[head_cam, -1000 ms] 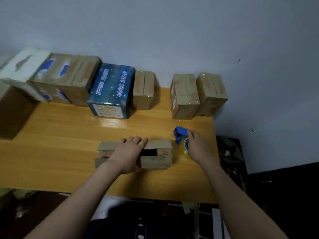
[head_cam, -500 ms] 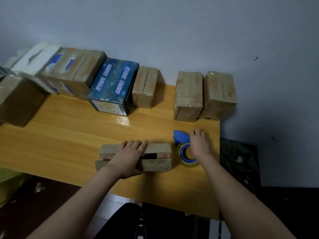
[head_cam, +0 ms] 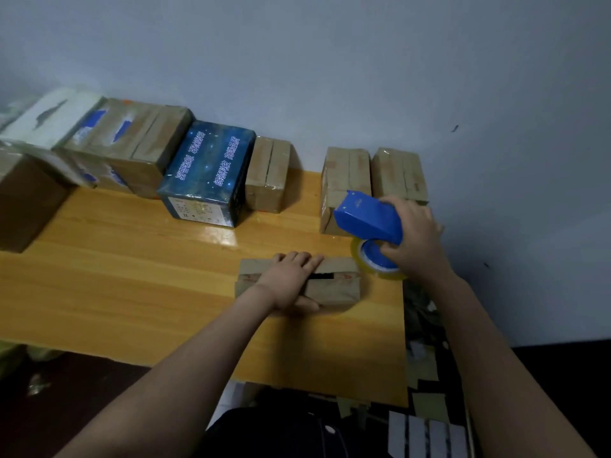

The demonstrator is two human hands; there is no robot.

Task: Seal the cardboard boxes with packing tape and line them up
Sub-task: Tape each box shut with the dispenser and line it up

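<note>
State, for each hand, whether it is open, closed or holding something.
Left hand: open, fingers flat, pressing on the small cardboard box.
Right hand: closed, holding the blue tape dispenser.

Ahead of the left fingers (head_cam: 299,259) bare table (head_cam: 132,276) ran free to the blue box (head_cam: 208,173) and small cardboard box (head_cam: 267,175) at the wall, while the right fingers (head_cam: 391,251), round the tape dispenser (head_cam: 367,221), had two taped boxes (head_cam: 347,173) just beyond them.

Wooden table (head_cam: 132,292) against grey wall (head_cam: 330,61); paper scraps (head_cam: 429,406) on floor at right.
</note>
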